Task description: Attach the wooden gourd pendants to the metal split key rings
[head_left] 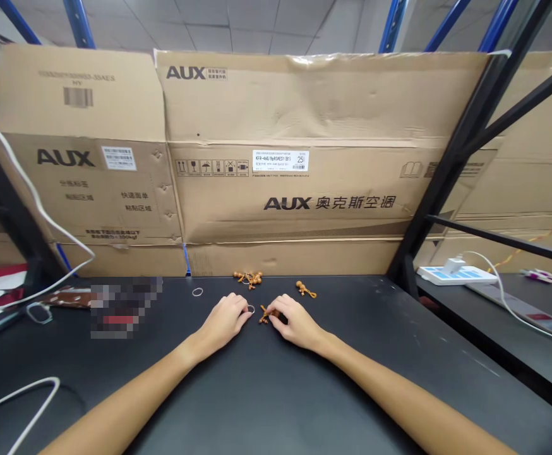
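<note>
I have both hands low on the black desk (pixel 266 392), close together toward its far edge. The left hand (pixel 223 323) has its grip pinched on a small silver metal ring (pixel 251 309). Thumb and forefinger hold it at their tips, and it pokes out to the right, lying close to flat on the desk. The right hand (pixel 295 323) has its grip closed on a small orange-brown beaded cord charm (pixel 263 315), whose beads stick out to the left of the fingertips.

The relation I watch is in the narrow gap between the 2 hands. The ring sits to the left and slightly farther from me. The charm sits to the right and slightly nearer, just beside the ring. At this size I cannot tell whether they touch. The charm's long axis runs roughly left to right, with its free end toward the ring. Each hand is nearest its own piece, and neither arm crosses the other.

Beyond the hands, a heap of orange-brown beaded charms (pixel 247 278) lies against the tan cardboard boxes printed AUX (pixel 304 189). There is 1 lone beaded charm (pixel 306 289) to the right of the heap, and 1 spare metal ring (pixel 197 291) lies to the left, well apart from the left hand. A white power strip (pixel 451 273) rests on the neighbouring surface at right. A white cable (pixel 43 379) loops over the desk at left.
</note>
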The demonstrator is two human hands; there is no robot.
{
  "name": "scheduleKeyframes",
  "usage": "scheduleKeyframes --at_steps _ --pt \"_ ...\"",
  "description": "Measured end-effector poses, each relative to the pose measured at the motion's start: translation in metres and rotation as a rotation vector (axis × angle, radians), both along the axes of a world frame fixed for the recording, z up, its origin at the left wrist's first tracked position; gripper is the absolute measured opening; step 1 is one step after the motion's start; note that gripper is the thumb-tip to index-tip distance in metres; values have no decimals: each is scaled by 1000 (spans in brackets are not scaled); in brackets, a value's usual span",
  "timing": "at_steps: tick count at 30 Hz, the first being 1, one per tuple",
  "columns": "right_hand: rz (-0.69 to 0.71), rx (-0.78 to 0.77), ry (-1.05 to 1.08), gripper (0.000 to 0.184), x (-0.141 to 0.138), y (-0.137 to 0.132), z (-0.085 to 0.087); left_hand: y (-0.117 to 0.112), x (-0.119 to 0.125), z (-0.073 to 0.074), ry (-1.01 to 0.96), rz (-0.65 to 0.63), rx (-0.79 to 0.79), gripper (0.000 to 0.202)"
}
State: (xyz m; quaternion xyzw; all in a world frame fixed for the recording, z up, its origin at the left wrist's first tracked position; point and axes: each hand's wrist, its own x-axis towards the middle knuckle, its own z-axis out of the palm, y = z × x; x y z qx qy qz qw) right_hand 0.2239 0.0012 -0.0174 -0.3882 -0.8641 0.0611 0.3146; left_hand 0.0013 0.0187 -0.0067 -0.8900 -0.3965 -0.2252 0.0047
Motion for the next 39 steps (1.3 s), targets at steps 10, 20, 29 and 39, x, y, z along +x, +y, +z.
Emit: scheduleKeyframes --at_steps 10,20,29,39 --pt "37 3 12 23 1 2 -4 -2 1 0 73 -15 79 31" --pt "38 -36 80 15 1 3 -5 -13 12 8 -341 -12 -292 26" --pt "99 -171 317 9 -9 -12 8 -20 16 13 -430 -44 -390 27" --pt "102 -93 346 5 -12 -12 5 -19 16 10 -422 -76 -378 27"
